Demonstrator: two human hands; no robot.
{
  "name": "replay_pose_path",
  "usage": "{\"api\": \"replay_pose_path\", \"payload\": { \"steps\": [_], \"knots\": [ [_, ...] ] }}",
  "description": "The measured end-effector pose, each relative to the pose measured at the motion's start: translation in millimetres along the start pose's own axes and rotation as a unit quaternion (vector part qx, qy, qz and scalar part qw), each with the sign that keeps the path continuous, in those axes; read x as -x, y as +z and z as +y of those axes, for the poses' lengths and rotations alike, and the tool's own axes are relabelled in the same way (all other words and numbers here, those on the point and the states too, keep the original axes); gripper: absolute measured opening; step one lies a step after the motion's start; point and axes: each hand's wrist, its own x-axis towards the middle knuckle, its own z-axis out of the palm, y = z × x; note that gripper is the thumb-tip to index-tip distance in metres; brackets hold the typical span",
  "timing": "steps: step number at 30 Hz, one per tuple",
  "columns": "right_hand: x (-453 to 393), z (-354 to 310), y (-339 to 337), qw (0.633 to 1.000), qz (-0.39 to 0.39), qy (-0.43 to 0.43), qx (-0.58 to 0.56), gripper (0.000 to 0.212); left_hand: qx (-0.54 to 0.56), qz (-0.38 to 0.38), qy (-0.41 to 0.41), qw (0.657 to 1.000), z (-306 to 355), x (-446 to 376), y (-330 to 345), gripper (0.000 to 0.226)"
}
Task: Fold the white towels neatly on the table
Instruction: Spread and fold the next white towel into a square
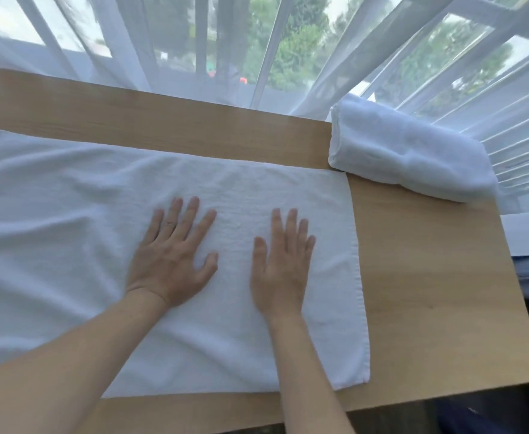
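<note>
Both forearms bare, no sleeves. Left grip (171,256): thin ring on one finger. Right grip (283,261): nothing worn; nails short.

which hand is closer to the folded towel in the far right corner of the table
Right. The right hand lies flat on the spread towel, below and left of the folded towel; the left hand lies flat farther left.
</note>
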Motion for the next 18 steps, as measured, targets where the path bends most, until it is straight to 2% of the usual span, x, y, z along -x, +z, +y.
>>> {"api": "replay_pose_path", "payload": {
  "steps": [2, 4, 6, 7, 10, 13, 15, 18],
  "knots": [
    [41.7, -23.2, 16.3, 1.0, -0.023, -0.015, -0.011, 0.056, 0.051, -0.002, -0.007, 0.999, 1.9, 0.8, -8.0, 0.074],
    [72.3, -35.7, 30.7, 0.998, -0.057, -0.015, 0.024, 0.053, 0.157, 0.015, -0.003, 0.988, 2.5, 7.8, -20.6, 0.068],
    [90.8, -39.6, 38.3, 0.995, -0.069, 0.0, 0.073, 0.054, 0.23, 0.053, 0.04, 0.971, -3.6, 25.0, -28.5, 0.056],
    [94.1, -41.6, 39.9, 0.994, -0.062, 0.014, 0.084, 0.057, 0.232, 0.077, 0.068, 0.967, -9.2, 37.5, -29.8, 0.049],
    [94.1, -62.1, 40.3, 0.996, -0.035, 0.043, 0.077, 0.059, 0.158, 0.093, 0.088, 0.979, -36.8, 84.8, -25.7, 0.046],
    [92.6, -111.5, 56.3, 0.998, -0.016, -0.014, 0.056, 0.056, 0.055, 0.029, 0.026, 0.998, -76.0, 129.5, -18.0, 0.06],
    [95.1, -141.9, 74.3, 0.996, -0.038, -0.05, 0.058, 0.057, 0.011, -0.019, -0.006, 1.0, -98.1, 148.1, -15.4, 0.063],
    [102.4, -160.4, 99.9, 0.992, -0.091, -0.03, 0.088, 0.057, -0.005, -0.044, -0.007, 0.999, -121.6, 161.4, -15.5, 0.063]
  ]
}}
